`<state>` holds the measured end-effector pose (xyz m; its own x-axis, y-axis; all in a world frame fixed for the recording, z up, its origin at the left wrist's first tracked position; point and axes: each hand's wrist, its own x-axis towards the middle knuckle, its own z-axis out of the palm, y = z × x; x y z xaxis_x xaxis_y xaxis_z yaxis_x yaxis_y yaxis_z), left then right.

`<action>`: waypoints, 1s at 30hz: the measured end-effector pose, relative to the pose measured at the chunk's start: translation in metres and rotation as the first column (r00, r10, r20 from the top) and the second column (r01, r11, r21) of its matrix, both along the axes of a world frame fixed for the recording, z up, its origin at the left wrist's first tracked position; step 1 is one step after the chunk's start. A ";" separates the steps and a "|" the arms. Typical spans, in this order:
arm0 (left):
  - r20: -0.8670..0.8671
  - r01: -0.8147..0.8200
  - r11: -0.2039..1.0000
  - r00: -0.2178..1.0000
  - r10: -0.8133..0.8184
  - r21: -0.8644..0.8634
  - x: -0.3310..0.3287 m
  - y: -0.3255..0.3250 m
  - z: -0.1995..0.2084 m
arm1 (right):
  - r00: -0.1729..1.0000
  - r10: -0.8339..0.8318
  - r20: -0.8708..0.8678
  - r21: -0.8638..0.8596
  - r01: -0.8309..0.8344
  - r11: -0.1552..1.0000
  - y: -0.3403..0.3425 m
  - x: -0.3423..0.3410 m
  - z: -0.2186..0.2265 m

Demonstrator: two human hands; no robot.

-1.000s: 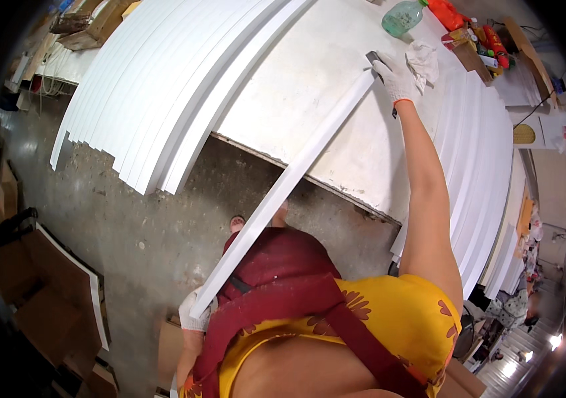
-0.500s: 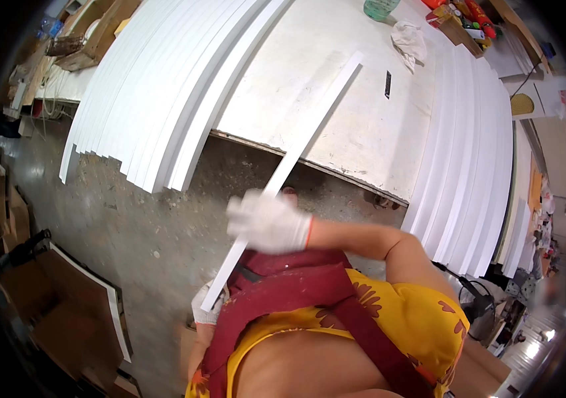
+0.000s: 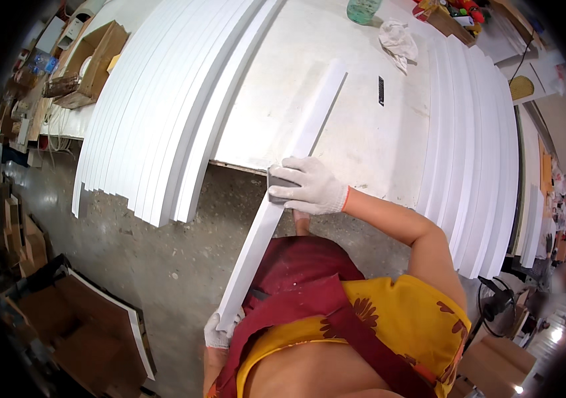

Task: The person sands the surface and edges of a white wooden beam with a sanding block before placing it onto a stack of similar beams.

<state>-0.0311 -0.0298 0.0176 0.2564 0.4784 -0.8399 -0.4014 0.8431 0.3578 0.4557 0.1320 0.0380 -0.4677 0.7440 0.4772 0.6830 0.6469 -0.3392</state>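
A long white strip (image 3: 254, 247) slants from my waist up over the front edge of the worktable, its far end resting on the tabletop. My left hand (image 3: 220, 330), in a white knit glove, is closed round the strip's near end, its fingers partly hidden behind it. Partway along, my gloved right hand (image 3: 315, 186) presses a grey sanding block (image 3: 279, 185) against the strip, fingers laid over the block. Only one broad face and a narrow edge of the strip show.
White strips (image 3: 163, 113) lie side by side on the table's left, and another row (image 3: 469, 159) on the right. Between them on the worktable (image 3: 362, 139) are a crumpled cloth (image 3: 398, 45), a small black strip (image 3: 381, 91) and a green container (image 3: 363, 10). Cardboard (image 3: 80, 331) stands at lower left.
My right hand has moved up and away along the strip, and the block under it now shows. The strip has turned to show a broader face. My left hand stays at the near end.
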 end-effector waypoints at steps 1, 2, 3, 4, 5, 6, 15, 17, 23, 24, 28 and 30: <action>-0.022 -0.076 0.996 0.997 0.075 -0.051 -0.001 -0.006 -0.007 | 0.998 -0.004 0.056 0.013 0.003 1.000 0.007 0.002 -0.003; -0.048 -0.154 0.983 0.988 0.150 -0.096 -0.001 -0.012 -0.013 | 0.994 -0.007 0.111 0.026 0.004 1.000 0.015 0.007 -0.007; -0.055 -0.158 0.982 0.987 0.153 -0.104 -0.017 -0.019 -0.028 | 0.989 -0.093 0.117 0.046 0.088 0.995 0.028 0.023 -0.012; -0.060 -0.163 0.980 0.986 0.157 -0.113 -0.025 -0.022 -0.036 | 0.977 -0.176 0.123 0.065 0.170 0.983 0.046 0.046 -0.017; -0.055 -0.165 0.982 0.985 0.161 -0.088 -0.022 -0.022 -0.036 | 0.943 -0.324 0.072 -0.025 0.326 0.945 0.066 0.067 -0.013; -0.048 -0.165 0.984 0.986 0.163 -0.063 -0.017 -0.018 -0.033 | 0.895 -0.435 0.096 -0.016 0.438 0.899 0.085 0.094 -0.012; -0.037 -0.206 0.975 0.978 0.203 -0.083 -0.013 -0.010 -0.023 | 0.694 -0.720 0.022 0.055 0.718 0.694 0.191 0.224 -0.042; 0.011 -0.205 0.974 0.978 0.207 -0.096 -0.014 -0.011 -0.025 | 0.657 -0.754 0.030 0.080 0.750 0.657 0.186 0.216 -0.046; 0.097 -0.182 0.978 0.977 0.192 -0.105 -0.023 -0.012 -0.035 | 0.824 -0.562 0.074 0.061 0.559 0.827 0.118 0.108 -0.030; 0.026 -0.212 0.969 0.976 0.217 -0.127 -0.017 -0.011 -0.032 | 0.851 -0.520 0.078 0.061 0.517 0.854 0.105 0.098 -0.027; -0.062 -0.247 0.958 0.969 0.240 -0.146 -0.004 -0.005 -0.017 | 0.859 -0.506 0.077 0.000 0.508 0.861 0.111 0.111 -0.024; 0.103 -0.165 0.981 0.979 0.176 -0.107 -0.017 -0.004 -0.029 | 0.766 -0.639 0.077 -0.083 0.643 0.761 0.145 0.146 -0.018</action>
